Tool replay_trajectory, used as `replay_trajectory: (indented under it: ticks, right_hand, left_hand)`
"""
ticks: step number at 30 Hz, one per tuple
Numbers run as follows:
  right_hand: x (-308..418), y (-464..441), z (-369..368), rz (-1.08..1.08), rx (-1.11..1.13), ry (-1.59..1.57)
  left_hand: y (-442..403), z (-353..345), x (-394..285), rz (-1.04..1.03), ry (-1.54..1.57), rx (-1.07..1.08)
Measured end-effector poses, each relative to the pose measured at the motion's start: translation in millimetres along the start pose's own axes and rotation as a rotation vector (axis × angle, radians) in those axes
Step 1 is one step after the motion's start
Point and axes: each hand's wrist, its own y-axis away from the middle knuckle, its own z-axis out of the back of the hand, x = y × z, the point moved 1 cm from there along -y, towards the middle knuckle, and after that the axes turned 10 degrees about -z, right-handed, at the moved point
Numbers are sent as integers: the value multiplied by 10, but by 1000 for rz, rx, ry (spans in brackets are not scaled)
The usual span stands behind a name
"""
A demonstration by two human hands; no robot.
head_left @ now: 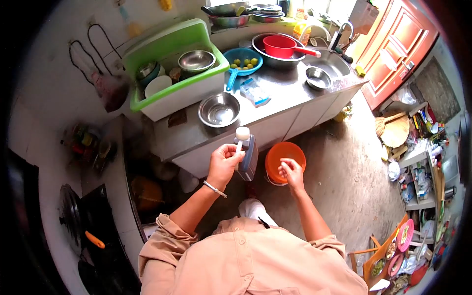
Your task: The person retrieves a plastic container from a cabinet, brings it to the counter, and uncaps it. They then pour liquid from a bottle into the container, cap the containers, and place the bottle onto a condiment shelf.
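Observation:
My left hand (pixel 226 163) is closed on the handle of a bottle (pixel 249 160) with a white cap and dark contents. The bottle is upright in front of the counter's edge. My right hand (pixel 291 173) is raised above an orange bucket (pixel 300 153) on the floor, with its fingers curled together. Whether something small is between those fingers I cannot make out. Just beyond the bottle, a steel bowl (pixel 219 111) sits on the countertop (pixel 268 110), with a clear plastic packet (pixel 255 92) to its right.
A green-rimmed dish box (pixel 177 93) holds bowls. Beside it are a blue strainer (pixel 231 81) of yellow-green fruit, a red saucepan (pixel 280 46) in a large basin, and a small steel bowl (pixel 318 77) by the sink (pixel 339 64). A low table with plates (pixel 405 235) stands lower right.

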Motion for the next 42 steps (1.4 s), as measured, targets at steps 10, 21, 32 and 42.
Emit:
replay_trajectory:
  ticks: [10, 21, 32, 42]
  right_hand:
    - [1357, -2239, -787, 514, -59, 808]
    - [1433, -3234, -645, 461, -265, 1248]
    - [1386, -2375, -559, 257, 84, 346]
    - [1260, -2109, -752, 205, 146, 94]
  left_hand:
    - [-1196, -324, -48, 11, 30, -89]
    - [-2028, -536, 127, 25, 103, -147]
    - [-2520, -844, 655, -65, 166, -152]
    - [-2410, -834, 451, -150, 233, -168]
